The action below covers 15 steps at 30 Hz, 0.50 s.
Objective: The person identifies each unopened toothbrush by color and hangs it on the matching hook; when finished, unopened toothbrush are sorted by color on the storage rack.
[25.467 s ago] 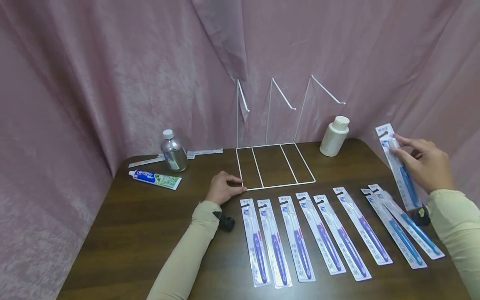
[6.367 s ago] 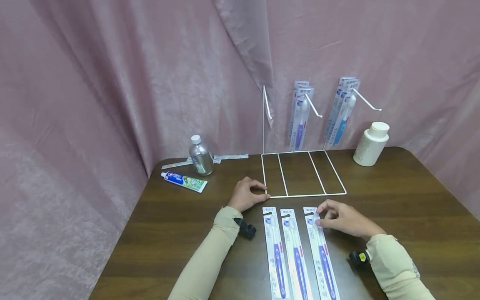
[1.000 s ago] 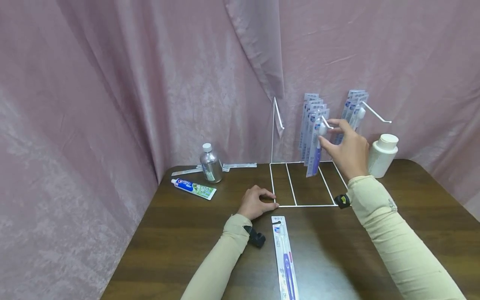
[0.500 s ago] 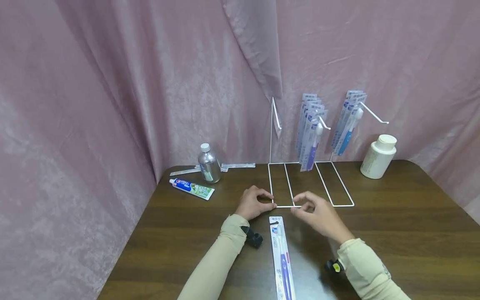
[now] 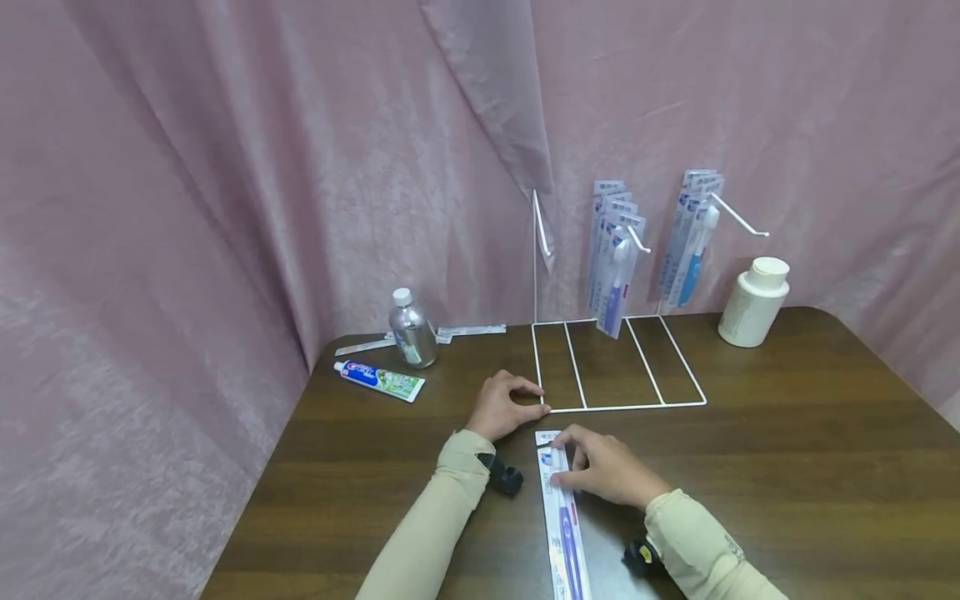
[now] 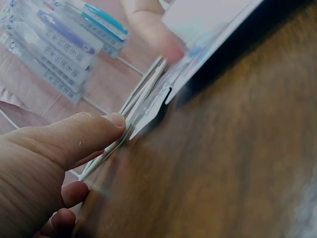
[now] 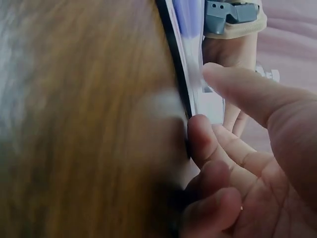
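Observation:
One packaged purple toothbrush [image 5: 564,533] lies on the brown table, just in front of a white wire rack [image 5: 630,407]. My right hand [image 5: 600,471] pinches the pack's top end, thumb above and fingers at its edge [image 7: 198,134]; that end [image 6: 208,29] is slightly raised. My left hand [image 5: 504,406] holds the rack's front left corner, its thumb [image 6: 89,134] pressing on the wire. Several purple packs [image 5: 617,267] hang on the middle hook and blue ones [image 5: 693,242] on the right hook. The left hook [image 5: 540,225] is bare.
A clear bottle [image 5: 411,329] and a toothpaste tube [image 5: 378,379] lie at the back left, with flat packs [image 5: 465,331] behind them. A white jar [image 5: 752,302] stands right of the rack. Pink curtain surrounds the table [image 5: 787,467].
My right hand came down from the middle hook, where it left a purple pack hanging, and has taken hold of the last pack on the table. The left hand has stayed put.

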Each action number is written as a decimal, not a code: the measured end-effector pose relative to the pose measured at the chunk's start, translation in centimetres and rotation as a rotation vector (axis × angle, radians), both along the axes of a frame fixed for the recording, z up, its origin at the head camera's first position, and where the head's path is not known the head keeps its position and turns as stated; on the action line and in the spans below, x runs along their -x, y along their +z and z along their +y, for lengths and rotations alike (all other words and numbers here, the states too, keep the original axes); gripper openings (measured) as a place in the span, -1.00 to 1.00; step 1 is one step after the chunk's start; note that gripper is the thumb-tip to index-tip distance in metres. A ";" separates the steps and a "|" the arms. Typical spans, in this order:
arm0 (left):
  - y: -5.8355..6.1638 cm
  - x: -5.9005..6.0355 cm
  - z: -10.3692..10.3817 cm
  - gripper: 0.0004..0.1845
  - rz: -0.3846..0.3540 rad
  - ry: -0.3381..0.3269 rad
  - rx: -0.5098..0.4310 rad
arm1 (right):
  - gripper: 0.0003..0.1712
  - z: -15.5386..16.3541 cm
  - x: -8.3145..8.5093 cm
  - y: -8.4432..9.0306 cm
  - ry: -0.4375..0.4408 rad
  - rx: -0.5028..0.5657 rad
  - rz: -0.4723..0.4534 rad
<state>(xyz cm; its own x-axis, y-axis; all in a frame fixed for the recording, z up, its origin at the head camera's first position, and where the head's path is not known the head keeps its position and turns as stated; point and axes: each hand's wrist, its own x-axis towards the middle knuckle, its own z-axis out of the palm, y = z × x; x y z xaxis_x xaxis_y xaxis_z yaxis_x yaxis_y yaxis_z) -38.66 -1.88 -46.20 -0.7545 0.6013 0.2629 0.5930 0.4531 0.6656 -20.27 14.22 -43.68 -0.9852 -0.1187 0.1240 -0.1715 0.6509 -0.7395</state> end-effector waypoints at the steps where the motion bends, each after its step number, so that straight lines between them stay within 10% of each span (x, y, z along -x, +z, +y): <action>1: 0.1 0.0 0.0 -0.71 -0.002 -0.001 -0.003 | -0.50 0.0 0.0 0.0 -0.011 0.002 0.000; 15: -0.1 0.2 0.2 -0.72 0.018 -0.013 -0.010 | -0.65 2.6 -0.6 1.4 -0.090 0.080 0.074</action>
<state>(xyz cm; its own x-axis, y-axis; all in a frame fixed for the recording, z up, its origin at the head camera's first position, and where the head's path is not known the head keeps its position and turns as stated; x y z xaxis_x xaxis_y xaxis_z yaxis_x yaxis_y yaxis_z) -38.84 -1.71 -46.30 -0.7415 0.6084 0.2830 0.6111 0.4383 0.6591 -19.68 16.82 -42.30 -0.9791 -0.0175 0.2025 -0.1715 0.6054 -0.7772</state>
